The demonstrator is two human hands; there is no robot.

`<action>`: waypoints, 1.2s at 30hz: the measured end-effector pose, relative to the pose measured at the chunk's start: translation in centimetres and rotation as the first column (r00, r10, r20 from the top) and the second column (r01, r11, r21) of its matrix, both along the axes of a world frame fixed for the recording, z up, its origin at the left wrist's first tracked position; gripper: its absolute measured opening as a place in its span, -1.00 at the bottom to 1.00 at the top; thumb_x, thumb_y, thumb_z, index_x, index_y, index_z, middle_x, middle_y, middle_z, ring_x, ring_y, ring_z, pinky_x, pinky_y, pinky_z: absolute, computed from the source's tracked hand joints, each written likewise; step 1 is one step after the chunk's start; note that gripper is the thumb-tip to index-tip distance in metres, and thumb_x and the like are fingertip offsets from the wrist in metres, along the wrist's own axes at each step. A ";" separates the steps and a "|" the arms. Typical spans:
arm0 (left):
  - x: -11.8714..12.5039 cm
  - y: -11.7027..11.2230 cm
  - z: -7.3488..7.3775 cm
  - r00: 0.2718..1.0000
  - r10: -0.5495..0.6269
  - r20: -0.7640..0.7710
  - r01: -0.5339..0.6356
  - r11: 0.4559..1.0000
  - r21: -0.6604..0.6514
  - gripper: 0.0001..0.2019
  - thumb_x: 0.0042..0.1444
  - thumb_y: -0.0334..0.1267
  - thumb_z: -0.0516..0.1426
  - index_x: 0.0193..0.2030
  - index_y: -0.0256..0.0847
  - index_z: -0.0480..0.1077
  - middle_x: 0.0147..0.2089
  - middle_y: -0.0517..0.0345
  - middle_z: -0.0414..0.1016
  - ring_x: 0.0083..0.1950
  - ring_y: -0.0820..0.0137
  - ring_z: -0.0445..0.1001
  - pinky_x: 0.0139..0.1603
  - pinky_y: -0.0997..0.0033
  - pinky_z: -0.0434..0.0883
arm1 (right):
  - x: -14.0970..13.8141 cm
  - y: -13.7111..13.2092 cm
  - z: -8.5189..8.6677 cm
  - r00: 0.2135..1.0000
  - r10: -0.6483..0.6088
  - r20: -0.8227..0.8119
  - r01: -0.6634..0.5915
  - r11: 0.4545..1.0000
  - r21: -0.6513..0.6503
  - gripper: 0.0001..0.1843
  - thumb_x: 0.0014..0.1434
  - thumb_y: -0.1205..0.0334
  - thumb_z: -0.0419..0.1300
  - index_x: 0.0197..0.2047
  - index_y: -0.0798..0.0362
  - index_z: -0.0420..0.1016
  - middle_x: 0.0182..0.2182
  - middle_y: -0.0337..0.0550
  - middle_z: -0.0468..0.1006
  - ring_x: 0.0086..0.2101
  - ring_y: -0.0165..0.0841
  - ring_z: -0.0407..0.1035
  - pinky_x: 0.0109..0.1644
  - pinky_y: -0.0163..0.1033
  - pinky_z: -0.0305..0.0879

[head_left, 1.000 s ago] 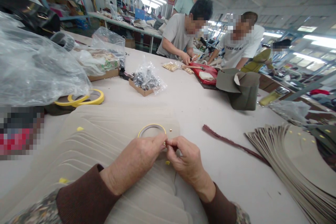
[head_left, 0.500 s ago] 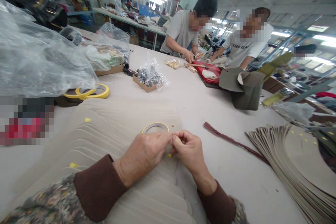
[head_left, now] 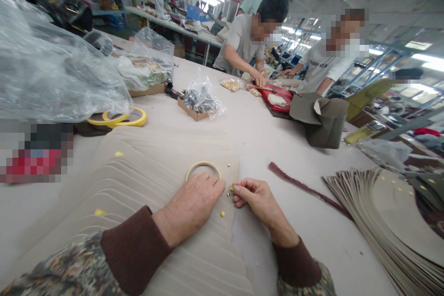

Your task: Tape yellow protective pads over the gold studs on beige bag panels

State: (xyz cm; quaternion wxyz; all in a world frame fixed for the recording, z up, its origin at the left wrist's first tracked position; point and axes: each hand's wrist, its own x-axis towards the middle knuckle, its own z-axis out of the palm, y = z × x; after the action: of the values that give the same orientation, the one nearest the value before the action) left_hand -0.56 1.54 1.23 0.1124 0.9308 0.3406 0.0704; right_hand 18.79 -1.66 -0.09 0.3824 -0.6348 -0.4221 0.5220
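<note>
A layered stack of beige sheet panels [head_left: 145,185] is fanned out before me. My left hand [head_left: 194,206] is over its right part, fingers bent and together around the near side of a roll of yellow tape [head_left: 203,163]; the fingertips are hidden. Just right of it, my right hand [head_left: 255,201] pinches a small piece of yellow tape [head_left: 232,188] between thumb and forefinger at the panel edge. Close below that is a small metal stud [head_left: 228,194]. Another stud [head_left: 229,165] shows farther up, and a yellow tape dot [head_left: 222,214] lies nearer me.
Yellow tape rolls [head_left: 130,118] and a large plastic bag [head_left: 52,64] are at left. Beyond stands a carton of bagged hardware [head_left: 197,106]. A brown strip [head_left: 308,187] and a fan of panels [head_left: 378,212] lie right. Co-workers [head_left: 243,41] work across the table.
My hands, earlier together at the fingertips, have parted. The right hand has drawn slightly right and down with the piece of tape. A stud between the hands is now uncovered.
</note>
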 end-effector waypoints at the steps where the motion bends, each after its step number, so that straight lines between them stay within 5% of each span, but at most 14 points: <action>1: 0.0 0.0 0.0 1.000 -0.004 0.001 0.004 1.000 -0.004 -0.84 0.25 -0.47 -0.07 -0.22 -0.20 0.29 -0.23 0.11 0.43 -0.22 0.25 0.34 -0.20 0.23 0.31 | 0.1 -0.2 0.1 1.000 0.021 0.005 -0.021 1.000 -0.023 -0.69 -0.07 0.06 0.35 -0.44 0.18 0.54 -0.63 -0.23 0.51 -0.65 -0.51 0.34 -0.52 -0.41 0.32; 8: -0.2 0.2 0.2 1.000 -0.018 0.006 0.018 0.999 -0.028 -0.84 0.23 -0.47 -0.06 -0.21 -0.20 0.29 -0.20 0.09 0.44 -0.21 0.25 0.35 -0.21 0.25 0.32 | -0.6 -1.2 -0.2 0.969 0.078 0.233 -0.075 0.997 -0.022 -0.79 0.05 0.15 0.23 -0.41 0.14 0.54 -0.65 -0.30 0.44 -0.66 -0.51 0.26 -0.57 -0.42 0.23; 16: -0.3 0.1 -0.2 1.000 -0.009 0.014 0.009 1.000 -0.019 -0.83 0.22 -0.48 -0.06 -0.18 -0.20 0.29 -0.19 0.08 0.42 -0.18 0.23 0.34 -0.18 0.23 0.31 | -1.9 -1.2 -0.1 0.801 0.063 0.596 -0.239 0.946 0.220 -0.84 0.13 0.30 0.14 -0.39 0.07 0.55 -0.57 -0.23 0.53 -0.53 -0.40 0.38 -0.41 -0.34 0.24; 20: -0.3 0.1 -0.1 1.000 -0.008 0.022 0.008 1.000 -0.024 -0.84 0.25 -0.46 -0.07 -0.20 -0.20 0.30 -0.20 0.10 0.42 -0.20 0.25 0.34 -0.20 0.25 0.31 | -1.4 -1.6 -0.2 0.825 0.025 0.565 -0.169 0.965 0.202 -0.82 0.15 0.23 0.18 -0.16 0.07 0.48 -0.63 -0.32 0.47 -0.61 -0.40 0.34 -0.47 -0.34 0.22; 24: -0.3 0.2 0.0 0.999 -0.007 0.037 0.008 1.000 -0.021 -0.84 0.27 -0.43 -0.07 -0.21 -0.21 0.30 -0.22 0.09 0.42 -0.22 0.26 0.33 -0.22 0.25 0.31 | -0.9 -2.4 -0.2 0.880 0.049 0.473 -0.132 0.981 0.143 -0.80 0.19 0.14 0.15 -0.37 0.06 0.49 -0.61 -0.25 0.50 -0.59 -0.39 0.36 -0.51 -0.35 0.23; 30: -0.3 0.3 -0.4 0.998 -0.018 0.066 0.017 1.000 0.013 -0.86 0.27 -0.41 -0.06 -0.22 -0.19 0.30 -0.22 0.10 0.43 -0.21 0.24 0.34 -0.22 0.22 0.32 | -1.7 -2.8 -0.8 0.743 -0.053 0.667 -0.200 0.934 0.297 -0.80 0.17 0.22 0.16 -0.38 0.05 0.60 -0.45 -0.13 0.63 -0.43 -0.31 0.47 -0.31 -0.29 0.29; 36: -0.4 0.4 -0.5 0.995 -0.025 0.096 0.025 1.000 0.004 -0.84 0.29 -0.40 -0.07 -0.23 -0.20 0.31 -0.25 0.11 0.43 -0.24 0.26 0.35 -0.22 0.24 0.32 | -2.4 -1.6 -1.3 0.724 -0.093 0.684 -0.182 0.930 0.319 -0.82 0.15 0.25 0.15 -0.41 0.06 0.57 -0.55 -0.22 0.54 -0.53 -0.39 0.38 -0.38 -0.34 0.24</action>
State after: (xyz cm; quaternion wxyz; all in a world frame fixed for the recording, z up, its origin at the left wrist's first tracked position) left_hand -0.92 1.89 0.69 0.1284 0.9306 0.3231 0.1142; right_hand 16.36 -3.21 -1.35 0.2961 -0.6900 -0.6381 0.1705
